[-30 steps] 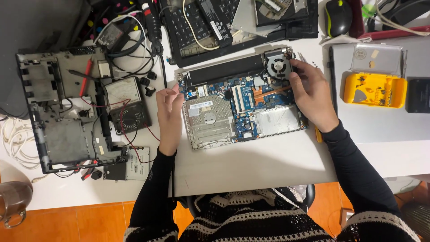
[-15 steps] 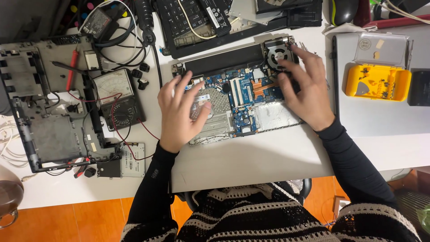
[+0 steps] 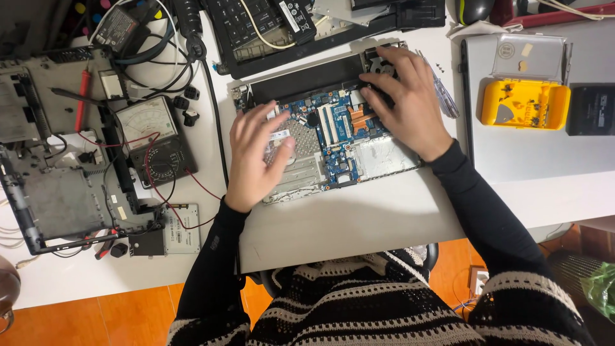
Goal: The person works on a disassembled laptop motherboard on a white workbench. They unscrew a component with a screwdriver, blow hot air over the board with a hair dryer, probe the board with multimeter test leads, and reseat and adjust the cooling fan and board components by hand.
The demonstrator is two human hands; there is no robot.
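At the far left lies a grey stripped laptop base shell (image 3: 57, 192), and near it a black analog multimeter with red leads (image 3: 154, 138). In the middle of the white table (image 3: 359, 218) sits the opened laptop chassis with its blue circuit board (image 3: 333, 138) bare: the cover is already off, the board remains in place. The left hand (image 3: 256, 157) rests open on its silver left part; the right hand (image 3: 407, 102) lies open, fingers spread, over the fan corner. Right of it stands a yellow plastic bit tray (image 3: 525, 104). Free room is only toward the near table edge.
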